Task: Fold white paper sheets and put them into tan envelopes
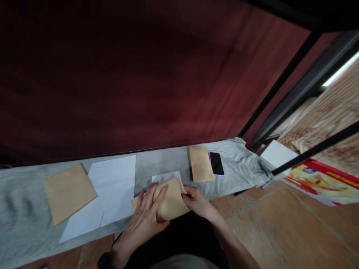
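A brown paper envelope (pixel 174 200) lies near the front edge of the cloth-covered surface, in front of my body. My left hand (pixel 144 215) rests on its left part with the fingers stretched out and spread. My right hand (pixel 198 200) pinches the envelope's right edge between thumb and fingers. The middle of the paper bulges up in a curve. Behind the envelope, a small white paper (pixel 166 176) is partly covered by it.
To the left, another brown envelope (pixel 68 192) overlaps white paper sheets (pixel 116 190). A stack of brown envelopes (pixel 201 164) lies right of centre, beside a phone (pixel 217 163). Grey cloth (pixel 235 160) covers the surface. A red-yellow box (pixel 322 181) is on the tiled floor (pixel 258 220).
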The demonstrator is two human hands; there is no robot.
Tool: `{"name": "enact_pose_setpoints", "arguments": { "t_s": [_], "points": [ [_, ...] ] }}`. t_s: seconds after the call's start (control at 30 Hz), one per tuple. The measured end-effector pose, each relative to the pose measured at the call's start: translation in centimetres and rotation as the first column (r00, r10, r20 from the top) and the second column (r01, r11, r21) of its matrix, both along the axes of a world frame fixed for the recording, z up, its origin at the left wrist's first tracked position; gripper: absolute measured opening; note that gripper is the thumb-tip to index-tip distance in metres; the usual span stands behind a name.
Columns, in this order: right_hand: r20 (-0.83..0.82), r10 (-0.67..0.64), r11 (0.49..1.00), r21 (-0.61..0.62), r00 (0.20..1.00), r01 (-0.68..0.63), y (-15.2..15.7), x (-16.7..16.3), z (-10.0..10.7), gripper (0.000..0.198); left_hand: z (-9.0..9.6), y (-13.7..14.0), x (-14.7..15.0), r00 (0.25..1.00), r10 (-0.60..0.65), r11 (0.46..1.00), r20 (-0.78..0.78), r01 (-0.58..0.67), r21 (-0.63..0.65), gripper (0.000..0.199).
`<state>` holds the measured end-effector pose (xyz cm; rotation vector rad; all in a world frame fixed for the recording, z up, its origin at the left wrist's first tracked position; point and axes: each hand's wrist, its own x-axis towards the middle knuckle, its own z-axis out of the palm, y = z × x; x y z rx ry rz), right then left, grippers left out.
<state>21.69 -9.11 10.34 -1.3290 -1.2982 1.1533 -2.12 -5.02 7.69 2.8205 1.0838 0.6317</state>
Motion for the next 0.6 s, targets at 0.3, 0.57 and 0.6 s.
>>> {"name": "enact_pose_setpoints", "arguments": {
  "t_s": [0.3,0.57,0.6],
  "points": [
    [0.25,-0.166,0.986,0.007,0.954,0.169,0.3,2.3,-2.0,0.013,-0.4,0.4,1.9,1.0,-0.01,1.0,0.022,0.011,-0.024,0.104],
    [0.372,-0.333,0.938,0.227,0.867,0.263,-0.7,3.9,0.9,0.029,-1.9,1.0,2.8,1.0,-0.014,1.0,0.028,0.015,-0.006,0.1],
    [0.32,-0.236,0.967,0.17,0.918,0.19,-0.8,4.1,1.1,0.028,-2.0,0.9,2.9,0.999,-0.021,1.0,0.025,0.021,-0.003,0.1]
  ]
}}
